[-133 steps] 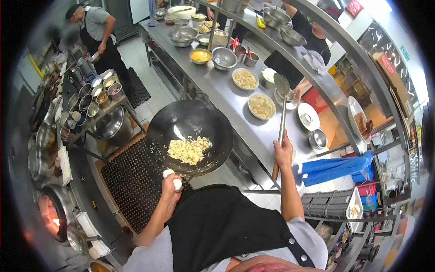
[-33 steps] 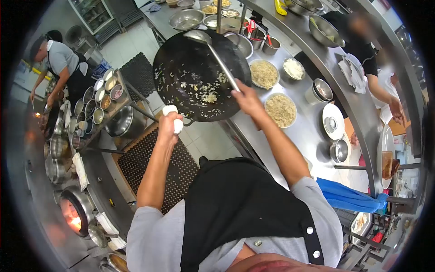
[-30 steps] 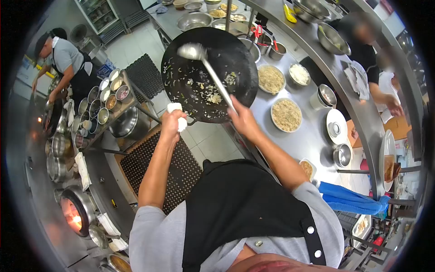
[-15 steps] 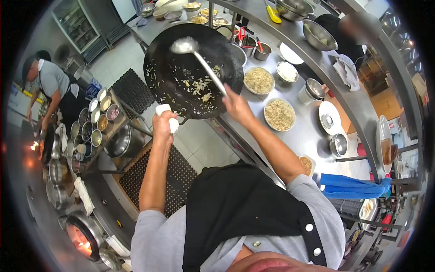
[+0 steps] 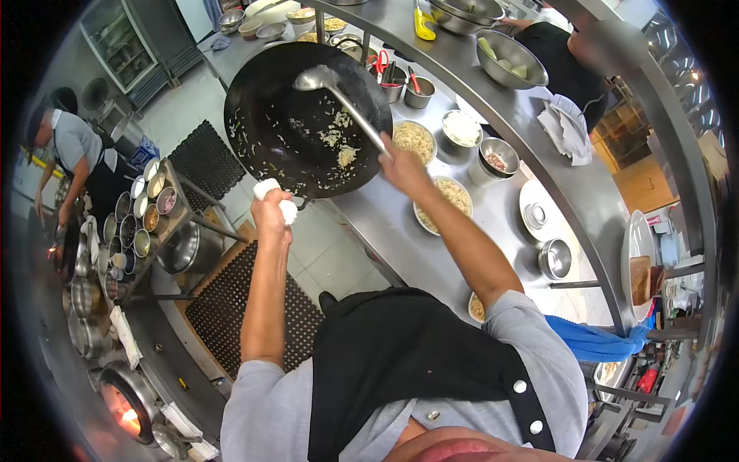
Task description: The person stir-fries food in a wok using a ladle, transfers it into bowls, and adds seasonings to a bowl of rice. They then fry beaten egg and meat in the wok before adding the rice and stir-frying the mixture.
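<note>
My left hand is closed round a white cloth at the near rim of a large black wok, which is tilted and raised beside the steel counter. Small bits of pale and green food are scattered over the wok's inside. My right hand grips the handle of a long metal ladle, whose bowl is over the far part of the wok. Under and beside my right forearm, two bowls of pale food stand on the counter, the nearer one partly hidden.
A burner with flame glows at lower left. Small containers fill a rack on the left, near a co-worker. Overhead shelf runs above the steel counter. Another person stands behind it. Black mat covers the floor.
Earlier the wok held a heap of yellow food and the ladle was upright at my right; now mostly small bits remain and the ladle is over the wok. A white bowl on the counter is nearer my arm.
</note>
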Demonstrator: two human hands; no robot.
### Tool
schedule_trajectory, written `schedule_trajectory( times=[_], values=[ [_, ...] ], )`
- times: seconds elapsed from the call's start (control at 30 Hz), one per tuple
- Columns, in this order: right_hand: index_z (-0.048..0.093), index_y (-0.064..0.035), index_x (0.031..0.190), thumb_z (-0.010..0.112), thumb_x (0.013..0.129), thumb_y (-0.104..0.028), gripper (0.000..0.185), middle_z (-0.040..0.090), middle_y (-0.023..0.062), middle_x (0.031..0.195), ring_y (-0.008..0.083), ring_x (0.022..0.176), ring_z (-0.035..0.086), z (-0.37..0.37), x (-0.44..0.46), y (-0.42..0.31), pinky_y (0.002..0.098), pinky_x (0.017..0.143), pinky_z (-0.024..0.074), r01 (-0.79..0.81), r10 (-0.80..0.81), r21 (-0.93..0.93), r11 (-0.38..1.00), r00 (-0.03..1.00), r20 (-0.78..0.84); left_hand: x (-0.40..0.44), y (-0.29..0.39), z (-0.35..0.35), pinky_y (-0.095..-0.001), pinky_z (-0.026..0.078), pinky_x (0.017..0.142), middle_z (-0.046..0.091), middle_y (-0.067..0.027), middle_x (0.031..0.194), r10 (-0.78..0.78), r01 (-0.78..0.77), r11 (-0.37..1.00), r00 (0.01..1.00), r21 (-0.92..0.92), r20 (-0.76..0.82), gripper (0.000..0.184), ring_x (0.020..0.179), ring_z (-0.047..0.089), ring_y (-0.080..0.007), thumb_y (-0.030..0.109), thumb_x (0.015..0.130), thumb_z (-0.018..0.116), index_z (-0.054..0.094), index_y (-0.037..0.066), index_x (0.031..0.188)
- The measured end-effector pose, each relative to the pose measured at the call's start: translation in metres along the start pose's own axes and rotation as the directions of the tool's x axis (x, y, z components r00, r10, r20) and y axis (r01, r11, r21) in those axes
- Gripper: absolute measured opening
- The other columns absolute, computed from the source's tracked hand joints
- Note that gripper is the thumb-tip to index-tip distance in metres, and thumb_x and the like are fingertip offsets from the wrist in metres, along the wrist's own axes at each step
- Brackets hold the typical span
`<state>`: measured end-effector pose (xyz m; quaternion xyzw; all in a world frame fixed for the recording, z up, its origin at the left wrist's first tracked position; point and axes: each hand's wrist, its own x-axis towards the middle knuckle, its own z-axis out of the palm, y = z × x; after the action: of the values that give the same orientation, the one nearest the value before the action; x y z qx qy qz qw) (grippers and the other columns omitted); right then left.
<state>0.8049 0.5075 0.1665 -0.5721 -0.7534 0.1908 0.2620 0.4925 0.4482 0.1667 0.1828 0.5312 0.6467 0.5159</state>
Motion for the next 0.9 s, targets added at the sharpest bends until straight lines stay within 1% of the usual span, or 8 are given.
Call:
schedule_trajectory(
  times=[0.17, 0.23, 0.3, 0.37, 0.6, 0.73, 0.8, 0.9],
  values=[
    [0.043, -0.0192, 0.154, 0.057, 0.097, -0.022, 0.059, 0.068, 0.0234, 0.103, 0.043, 0.092, 0.067, -0.033, -0.14, 0.087, 0.0533, 0.081, 0.0523, -0.018, 0.049, -0.158, 0.987, 0.979, 0.2, 0.0, -0.001, 0.026, -0.0299, 0.042, 0.048, 0.057, -0.003, 0.067, 0.026, -0.029, 0.998, 0.998, -0.063, -0.051, 0.009, 0.054, 0.056, -0.0152, 0.002, 0.075, 0.063, 0.058, 0.006, 0.08],
    [0.048, -0.0208, 0.152, 0.06, 0.095, -0.021, 0.059, 0.068, 0.0199, 0.093, 0.04, 0.087, 0.067, -0.072, -0.153, 0.131, 0.0458, 0.08, 0.0543, -0.049, 0.111, -0.269, 0.962, 0.969, 0.22, 0.01, -0.013, 0.017, -0.0306, 0.04, 0.043, 0.057, -0.0033, 0.066, 0.015, -0.018, 0.998, 0.999, -0.062, -0.043, 0.008, 0.05, 0.054, -0.0149, 0.004, 0.076, 0.062, 0.056, 0.007, 0.08],
    [0.049, -0.0185, 0.149, 0.056, 0.097, -0.023, 0.053, 0.068, 0.0198, 0.098, 0.0419, 0.091, 0.066, -0.114, -0.1, 0.09, 0.0536, 0.079, 0.0527, -0.074, 0.239, -0.476, 0.876, 0.925, 0.295, 0.003, -0.017, 0.019, -0.0306, 0.037, 0.036, 0.056, -0.0036, 0.065, -0.06, 0.058, 0.997, 0.998, -0.056, -0.032, 0.008, 0.044, 0.05, -0.0145, 0.006, 0.078, 0.061, 0.054, 0.009, 0.08],
    [0.049, -0.0169, 0.149, 0.055, 0.098, -0.023, 0.052, 0.068, 0.0207, 0.094, 0.0429, 0.086, 0.066, -0.106, -0.044, 0.087, 0.054, 0.075, 0.0525, 0.152, -0.126, -0.293, 0.944, 0.986, 0.105, -0.007, -0.027, 0.032, -0.0298, 0.033, 0.032, 0.055, -0.0039, 0.064, -0.07, 0.068, 0.996, 0.997, -0.053, -0.043, 0.008, 0.041, 0.048, -0.0141, 0.007, 0.079, 0.06, 0.052, 0.009, 0.081],
    [0.041, -0.0181, 0.153, 0.055, 0.098, -0.021, 0.057, 0.067, 0.0234, 0.1, 0.042, 0.09, 0.066, -0.038, -0.006, 0.089, 0.0536, 0.078, 0.0515, -0.02, 0.049, -0.242, 0.97, 0.993, 0.112, -0.035, -0.051, 0.069, -0.0297, 0.049, 0.058, 0.059, -0.0043, 0.08, 0.041, -0.071, 0.98, 0.987, -0.187, -0.156, 0.018, 0.066, 0.06, -0.0169, -0.006, 0.074, 0.059, 0.058, 0.004, 0.09],
    [0.036, -0.0237, 0.157, 0.052, 0.098, -0.018, 0.06, 0.067, 0.0216, 0.106, 0.0402, 0.091, 0.067, -0.077, -0.088, 0.123, 0.0539, 0.08, 0.0523, -0.065, 0.134, -0.312, 0.948, 0.969, 0.206, -0.026, -0.06, 0.078, -0.03, 0.049, 0.058, 0.059, -0.0046, 0.082, 0.03, -0.072, 0.973, 0.982, -0.22, -0.188, 0.021, 0.066, 0.06, -0.0172, -0.006, 0.073, 0.059, 0.058, 0.003, 0.092],
    [0.038, -0.0258, 0.155, 0.046, 0.101, -0.02, 0.055, 0.066, 0.0194, 0.108, 0.0381, 0.095, 0.068, -0.118, -0.106, 0.118, 0.0516, 0.082, 0.0535, -0.171, 0.34, -0.479, 0.861, 0.894, 0.292, -0.024, -0.062, 0.084, -0.0306, 0.049, 0.058, 0.059, -0.0049, 0.083, 0.055, -0.102, 0.976, 0.97, -0.193, -0.236, 0.023, 0.067, 0.06, -0.0177, -0.006, 0.072, 0.06, 0.058, 0.004, 0.093],
    [0.041, -0.0197, 0.151, 0.041, 0.105, -0.029, 0.047, 0.066, 0.0183, 0.105, 0.0317, 0.101, 0.069, -0.153, -0.114, 0.138, 0.0456, 0.083, 0.0557, -0.091, 0.286, -0.596, 0.798, 0.928, 0.24, -0.036, -0.064, 0.093, -0.0312, 0.049, 0.058, 0.059, -0.0053, 0.083, 0.106, -0.149, 0.977, 0.96, -0.155, -0.258, 0.024, 0.068, 0.06, -0.0185, -0.005, 0.071, 0.062, 0.058, 0.004, 0.093]
  ],
)
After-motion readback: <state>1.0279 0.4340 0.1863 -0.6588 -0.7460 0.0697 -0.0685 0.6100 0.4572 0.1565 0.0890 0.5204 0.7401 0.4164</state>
